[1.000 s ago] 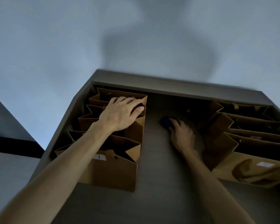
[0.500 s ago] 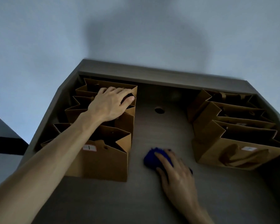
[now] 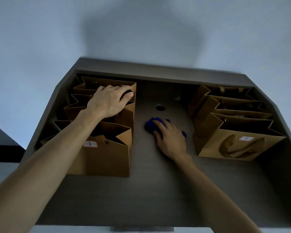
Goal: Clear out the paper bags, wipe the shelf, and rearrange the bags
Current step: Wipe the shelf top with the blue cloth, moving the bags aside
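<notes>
Between the left row of paper bags (image 3: 104,158) and the right row (image 3: 233,145), on the bare middle of the shelf (image 3: 158,190), a blue cloth (image 3: 150,126) lies under the right hand (image 3: 170,138), whose fairly straight fingers press it down. The left hand (image 3: 107,102) curls its fingers over the left row's rims. Just beyond the cloth sits a dark round hole (image 3: 160,107).

Dim bluish light, large soft shadow on wall (image 3: 141,36), wide-angle edge distortion

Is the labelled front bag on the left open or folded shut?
Open. The bag stands upright on the shelf, its mouth spread wide; whether anything lies inside is too dark to tell.
</notes>
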Available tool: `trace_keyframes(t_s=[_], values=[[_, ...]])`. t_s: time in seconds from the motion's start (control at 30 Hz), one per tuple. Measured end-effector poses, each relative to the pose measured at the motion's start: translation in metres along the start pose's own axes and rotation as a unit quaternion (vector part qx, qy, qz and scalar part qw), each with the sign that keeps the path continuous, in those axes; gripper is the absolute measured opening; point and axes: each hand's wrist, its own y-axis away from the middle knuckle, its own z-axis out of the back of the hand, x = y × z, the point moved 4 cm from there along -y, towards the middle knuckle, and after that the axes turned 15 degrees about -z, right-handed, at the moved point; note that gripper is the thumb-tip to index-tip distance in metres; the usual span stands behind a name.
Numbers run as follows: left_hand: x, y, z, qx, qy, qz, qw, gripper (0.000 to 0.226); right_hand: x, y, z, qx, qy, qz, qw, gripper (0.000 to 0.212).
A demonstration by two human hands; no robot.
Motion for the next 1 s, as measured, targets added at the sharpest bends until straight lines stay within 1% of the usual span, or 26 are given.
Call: trace_keyframes(t_s=[0.17, 0.3, 0.47, 0.57, 0.63, 0.67, 0.73, 0.77, 0.8, 0.83, 0.87, 0.9, 0.93, 1.0], values=[[0.000, 0.000, 0.002, -0.002, 0.007, -0.004, 1.000, 0.048, -0.004, 0.082, 0.007, 0.026, -0.022, 0.082, 0.996, 0.052], [0.001, 0.001, 0.002, 0.003, 0.012, -0.002, 1.000, 0.049, -0.020, 0.133, 0.012, 0.032, -0.031, 0.148, 0.988, 0.049], [0.000, 0.004, 0.003, 0.006, 0.026, -0.005, 1.000, 0.050, -0.033, 0.159, 0.015, 0.038, -0.034, 0.217, 0.975, 0.045], [0.001, 0.002, 0.002, 0.008, 0.031, -0.003, 0.999, 0.050, -0.023, 0.165, 0.015, 0.050, 0.013, 0.278, 0.959, 0.045], [0.002, 0.002, 0.002, 0.009, 0.031, -0.002, 0.999, 0.051, -0.008, 0.173, 0.013, 0.071, 0.032, 0.324, 0.943, 0.046], [0.001, 0.002, 0.002, 0.011, 0.031, -0.001, 0.999, 0.050, -0.001, 0.178, 0.011, 0.069, 0.037, 0.347, 0.935, 0.047], [0.000, 0.002, 0.004, 0.012, 0.035, 0.005, 0.999, 0.050, 0.014, 0.185, -0.005, 0.060, 0.062, 0.382, 0.920, 0.053], [-0.001, 0.003, 0.005, 0.010, 0.044, 0.007, 0.999, 0.050, 0.019, 0.187, -0.012, 0.062, 0.077, 0.398, 0.912, 0.062], [-0.001, 0.003, 0.007, 0.009, 0.059, 0.009, 0.998, 0.050, 0.023, 0.190, -0.018, 0.068, 0.078, 0.412, 0.906, 0.072], [-0.001, 0.004, 0.010, 0.010, 0.079, 0.009, 0.997, 0.051, 0.025, 0.188, -0.021, 0.070, 0.068, 0.418, 0.903, 0.079], [0.000, 0.005, 0.013, 0.015, 0.102, 0.008, 0.995, 0.052, 0.027, 0.184, -0.016, 0.057, 0.059, 0.414, 0.906, 0.076], [0.002, 0.007, 0.017, 0.026, 0.125, 0.009, 0.992, 0.054, 0.030, 0.179, -0.005, 0.031, 0.049, 0.414, 0.908, 0.067], [0.005, 0.009, 0.023, 0.038, 0.140, 0.010, 0.989, 0.056, 0.035, 0.178, 0.010, 0.006, 0.022, 0.422, 0.906, 0.058], [0.012, 0.014, 0.035, 0.059, 0.147, 0.018, 0.987, 0.058, 0.047, 0.178, 0.051, -0.008, -0.063, 0.415, 0.907, 0.052]])
